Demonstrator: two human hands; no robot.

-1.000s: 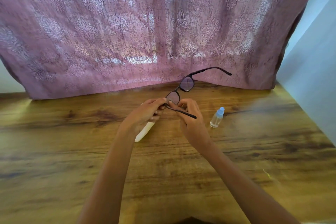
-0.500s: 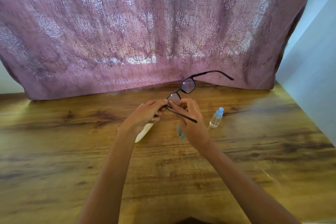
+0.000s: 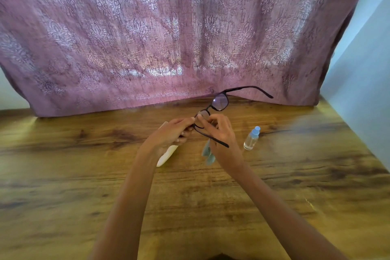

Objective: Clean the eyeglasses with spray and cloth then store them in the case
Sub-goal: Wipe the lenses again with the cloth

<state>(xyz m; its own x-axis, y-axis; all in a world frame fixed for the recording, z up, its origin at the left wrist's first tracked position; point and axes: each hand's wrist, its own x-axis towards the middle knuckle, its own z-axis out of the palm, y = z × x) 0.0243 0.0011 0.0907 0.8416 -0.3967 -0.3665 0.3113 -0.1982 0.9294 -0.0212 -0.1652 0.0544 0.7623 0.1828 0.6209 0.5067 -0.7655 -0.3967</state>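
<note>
Dark-framed eyeglasses (image 3: 220, 101) with both temples unfolded are held above the wooden table (image 3: 84, 175). My left hand (image 3: 171, 135) pinches the frame at the near lens. My right hand (image 3: 221, 135) grips the same lens from the other side with a light blue cloth (image 3: 207, 154), whose loose end hangs below the palm. A small clear spray bottle (image 3: 251, 138) with a blue cap stands just right of my right hand. A white case (image 3: 165, 156) lies on the table under my left hand, mostly hidden.
A mauve patterned curtain (image 3: 168, 38) hangs along the table's far edge. A pale blue wall (image 3: 363, 82) borders the table on the right.
The blue cloth has come into sight hanging below my right hand. The glasses have shifted slightly down and to the right; both hands keep their hold on the near lens.
</note>
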